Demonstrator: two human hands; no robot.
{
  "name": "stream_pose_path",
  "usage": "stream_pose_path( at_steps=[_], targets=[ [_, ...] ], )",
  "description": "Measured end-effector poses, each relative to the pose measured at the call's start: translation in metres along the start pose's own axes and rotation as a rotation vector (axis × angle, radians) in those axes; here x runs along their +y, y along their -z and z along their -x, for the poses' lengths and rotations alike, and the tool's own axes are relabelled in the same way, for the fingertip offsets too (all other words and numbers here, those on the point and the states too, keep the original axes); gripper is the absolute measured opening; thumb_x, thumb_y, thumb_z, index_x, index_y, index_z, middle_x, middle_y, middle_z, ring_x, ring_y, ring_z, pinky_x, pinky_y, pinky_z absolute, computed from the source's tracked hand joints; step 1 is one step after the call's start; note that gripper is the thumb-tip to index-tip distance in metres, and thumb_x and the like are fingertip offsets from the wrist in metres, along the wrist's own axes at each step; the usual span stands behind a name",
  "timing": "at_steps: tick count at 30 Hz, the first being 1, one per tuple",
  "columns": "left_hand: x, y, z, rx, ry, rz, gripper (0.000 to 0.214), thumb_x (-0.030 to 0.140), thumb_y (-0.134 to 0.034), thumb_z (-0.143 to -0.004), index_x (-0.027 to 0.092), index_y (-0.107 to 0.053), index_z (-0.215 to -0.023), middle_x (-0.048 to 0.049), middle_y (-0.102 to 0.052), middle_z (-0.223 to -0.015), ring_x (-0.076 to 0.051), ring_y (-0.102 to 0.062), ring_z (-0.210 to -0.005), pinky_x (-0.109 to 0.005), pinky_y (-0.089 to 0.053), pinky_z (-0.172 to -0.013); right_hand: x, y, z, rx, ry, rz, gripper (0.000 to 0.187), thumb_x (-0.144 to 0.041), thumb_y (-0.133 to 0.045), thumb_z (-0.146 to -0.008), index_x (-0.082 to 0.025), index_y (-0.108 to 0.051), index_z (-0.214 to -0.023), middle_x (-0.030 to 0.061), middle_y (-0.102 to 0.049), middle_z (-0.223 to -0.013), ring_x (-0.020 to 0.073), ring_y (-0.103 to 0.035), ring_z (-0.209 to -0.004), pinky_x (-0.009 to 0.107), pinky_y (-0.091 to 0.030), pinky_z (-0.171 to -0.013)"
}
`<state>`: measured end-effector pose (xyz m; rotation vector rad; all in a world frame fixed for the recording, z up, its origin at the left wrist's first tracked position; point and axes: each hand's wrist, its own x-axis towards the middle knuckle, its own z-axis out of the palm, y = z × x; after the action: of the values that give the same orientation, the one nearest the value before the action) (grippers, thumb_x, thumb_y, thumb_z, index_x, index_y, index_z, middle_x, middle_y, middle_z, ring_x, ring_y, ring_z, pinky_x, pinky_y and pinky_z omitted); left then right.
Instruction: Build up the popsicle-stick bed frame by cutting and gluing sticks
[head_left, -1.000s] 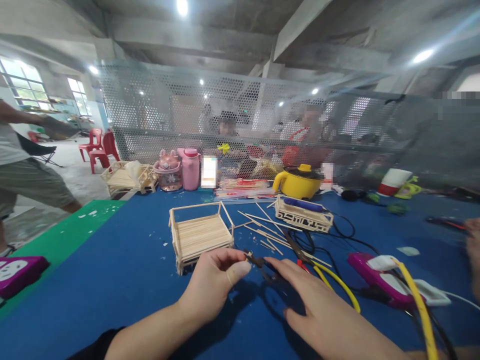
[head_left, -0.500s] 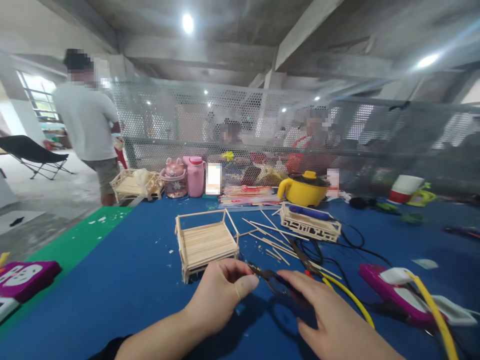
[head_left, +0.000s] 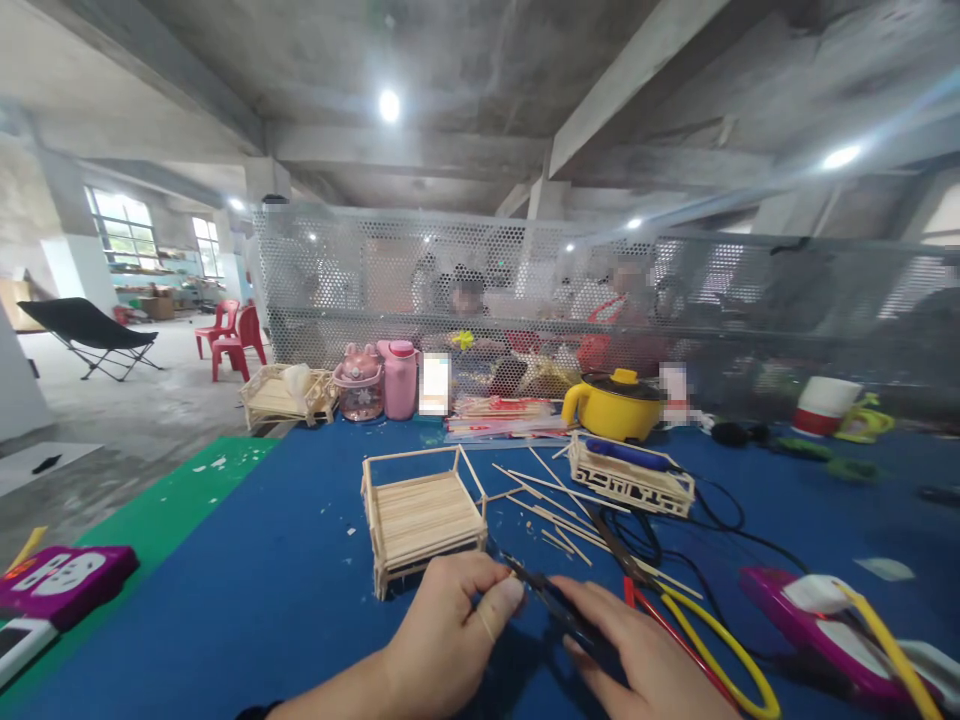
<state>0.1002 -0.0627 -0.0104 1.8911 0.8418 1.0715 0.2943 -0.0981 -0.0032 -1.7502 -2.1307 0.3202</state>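
Observation:
My left hand (head_left: 450, 640) is low at the centre, its thumb and fingers pinched on a small thin piece I cannot make out. My right hand (head_left: 637, 660) is closed on a black cutting tool (head_left: 555, 605) whose tip meets the left fingertips. Just beyond the left hand stands a small wooden stick bed frame (head_left: 421, 515) on the blue table cover (head_left: 262, 600). Loose wooden sticks (head_left: 555, 500) lie scattered to the right of the frame.
A second stick-built tray (head_left: 630, 475) with a blue tool on it, a yellow pot (head_left: 615, 405), a pink bottle (head_left: 399, 378), black and yellow cables (head_left: 712, 650) and a purple power strip (head_left: 817, 620) lie around. Another purple strip (head_left: 64, 580) sits at the left. People sit behind a perforated metal screen (head_left: 525, 270).
The view has tilted upward, so both hands sit lower in the picture. The person standing at the left has gone out of view. Both hands keep their grips.

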Motion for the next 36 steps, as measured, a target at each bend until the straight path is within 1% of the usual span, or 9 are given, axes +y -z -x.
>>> stream_pose_path(
  at_steps=[6, 9, 15, 21, 25, 27, 31, 34, 36],
  targets=[
    [-0.002, 0.003, -0.001, -0.014, -0.031, -0.005, 0.034, 0.032, -0.045, -0.089, 0.014, -0.062, -0.066, -0.001, -0.056, -0.066, -0.012, -0.05, -0.066, -0.021, -0.038, -0.064, -0.004, -0.001, 0.001, 0.068, 0.059, -0.015, 0.048, -0.019, -0.048, -0.071, -0.017, -0.061, -0.118, 0.0097, -0.064, -0.118, 0.023, -0.06, -0.108, 0.033, -0.046, -0.094],
    [-0.004, 0.002, -0.001, -0.035, -0.009, 0.046, 0.033, 0.033, -0.046, -0.088, 0.013, -0.063, -0.067, -0.0015, -0.057, -0.067, -0.012, -0.05, -0.067, -0.021, -0.038, -0.066, -0.005, 0.002, 0.0, 0.037, 0.045, -0.046, 0.045, -0.018, -0.048, -0.072, -0.018, -0.062, -0.115, 0.0087, -0.066, -0.115, 0.0232, -0.061, -0.105, 0.032, -0.046, -0.092],
    [-0.007, -0.01, -0.005, 0.059, 0.225, 0.204, 0.036, 0.038, -0.046, -0.085, 0.013, -0.058, -0.063, -0.001, -0.053, -0.062, -0.013, -0.046, -0.063, -0.024, -0.037, -0.063, -0.008, 0.001, -0.007, -0.012, 0.056, -0.086, 0.042, -0.016, -0.044, -0.075, -0.02, -0.061, -0.113, 0.007, -0.067, -0.112, 0.0202, -0.061, -0.104, 0.03, -0.047, -0.089],
    [-0.003, -0.005, -0.007, 0.144, 0.146, 0.121, 0.036, 0.038, -0.045, -0.085, 0.015, -0.054, -0.059, 0.0001, -0.051, -0.058, -0.013, -0.046, -0.061, -0.023, -0.036, -0.06, -0.007, -0.014, -0.014, 0.206, 0.07, 0.126, 0.061, -0.003, -0.042, -0.059, -0.013, -0.054, -0.118, 0.012, -0.062, -0.116, 0.0227, -0.057, -0.109, 0.034, -0.045, -0.092],
    [0.002, -0.003, -0.001, 0.152, 0.07, 0.053, 0.037, 0.035, -0.045, -0.087, 0.014, -0.056, -0.058, -0.0003, -0.053, -0.057, -0.013, -0.048, -0.06, -0.023, -0.036, -0.06, -0.002, -0.015, -0.013, 0.39, 0.198, 0.279, 0.054, -0.003, -0.042, -0.062, -0.011, -0.054, -0.114, 0.0138, -0.063, -0.103, 0.0261, -0.057, -0.099, 0.038, -0.045, -0.087],
    [0.006, -0.006, 0.003, 0.118, 0.037, 0.016, 0.041, 0.036, -0.043, -0.089, 0.014, -0.056, -0.057, -0.0005, -0.052, -0.056, -0.012, -0.047, -0.058, -0.023, -0.036, -0.059, -0.001, -0.012, -0.013, 0.444, 0.179, 0.377, 0.047, -0.005, -0.042, -0.067, -0.011, -0.055, -0.111, 0.0141, -0.063, -0.093, 0.0283, -0.057, -0.089, 0.041, -0.045, -0.08],
    [0.009, -0.012, 0.007, 0.018, -0.029, -0.015, 0.039, 0.036, -0.041, -0.09, 0.014, -0.061, -0.065, -0.0025, -0.058, -0.064, -0.013, -0.051, -0.063, -0.023, -0.038, -0.063, 0.002, -0.004, -0.018, 0.368, 0.101, 0.326, 0.042, -0.007, -0.042, -0.071, -0.014, -0.053, -0.111, 0.0119, -0.062, -0.097, 0.026, -0.056, -0.092, 0.037, -0.044, -0.08],
    [0.003, -0.01, 0.003, 0.044, 0.044, 0.082, 0.032, 0.036, -0.044, -0.089, 0.014, -0.065, -0.079, -0.0039, -0.063, -0.073, -0.015, -0.055, -0.072, -0.024, -0.041, -0.07, 0.004, 0.002, -0.025, 0.254, -0.043, 0.224, 0.037, -0.009, -0.043, -0.072, -0.017, -0.053, -0.107, 0.0096, -0.061, -0.106, 0.0232, -0.057, -0.1, 0.033, -0.043, -0.083],
    [-0.002, -0.008, 0.0, 0.05, 0.098, 0.141, 0.03, 0.037, -0.045, -0.089, 0.014, -0.064, -0.085, -0.004, -0.063, -0.076, -0.015, -0.056, -0.075, -0.025, -0.042, -0.073, 0.004, 0.005, -0.031, 0.163, -0.129, 0.288, 0.035, -0.012, -0.046, -0.072, -0.016, -0.054, -0.106, 0.0107, -0.061, -0.103, 0.0252, -0.057, -0.098, 0.035, -0.042, -0.081]
  ],
)
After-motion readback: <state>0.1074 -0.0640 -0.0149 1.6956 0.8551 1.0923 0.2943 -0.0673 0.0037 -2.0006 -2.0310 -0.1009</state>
